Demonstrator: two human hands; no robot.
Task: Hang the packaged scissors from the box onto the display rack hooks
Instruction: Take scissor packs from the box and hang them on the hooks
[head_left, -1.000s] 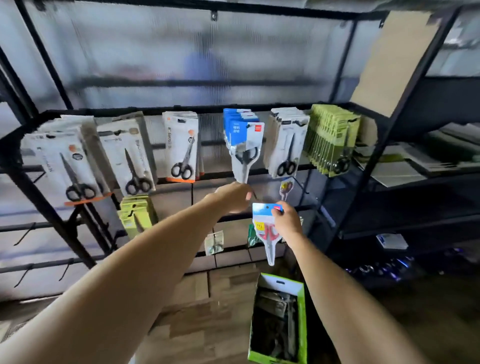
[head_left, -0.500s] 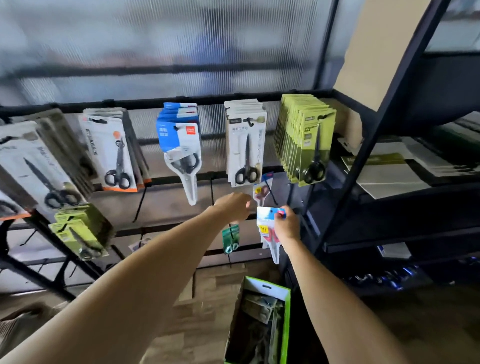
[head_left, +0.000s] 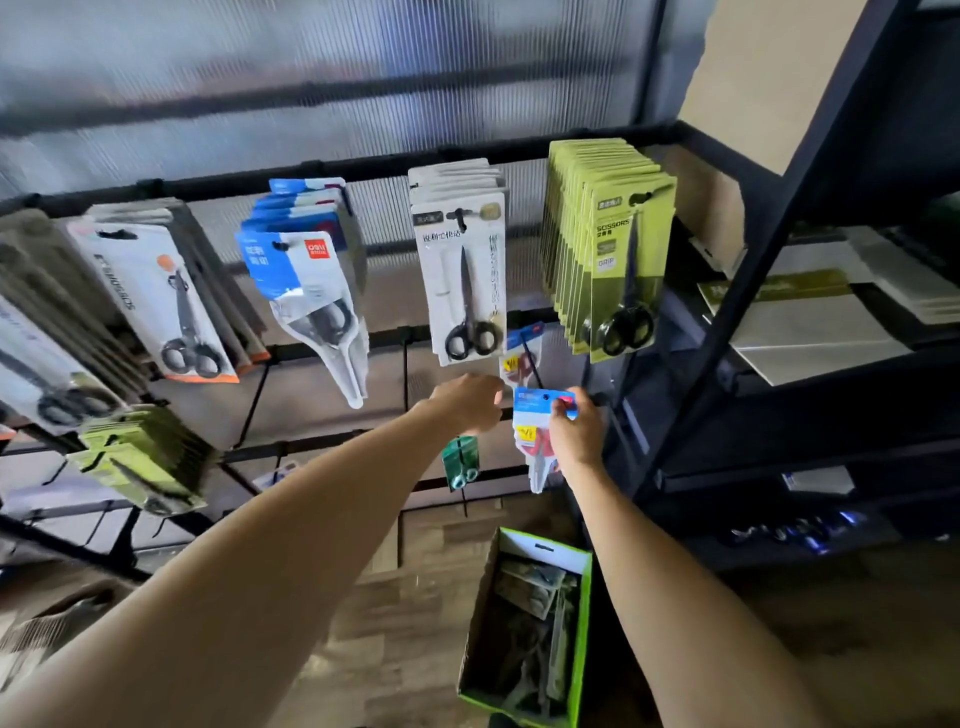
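view swung right, hands barely moved | our right hand (head_left: 574, 431) still pinches the pack (head_left: 537, 415) | left hand (head_left: 467, 402) curled by the hook (head_left: 530, 358), grip unclear | not hung yet

rack (head_left: 332, 169): scissor packs hang in a row | box (head_left: 583, 623): on floor below, right of centre

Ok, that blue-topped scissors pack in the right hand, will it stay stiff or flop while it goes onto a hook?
The blue-topped pack probably stays fairly stiff: pinched by the right hand near its top, it hangs straight down. It looks light, held by fingertips alone. The clear blister may be slippery, and the tapered lower end could swing.
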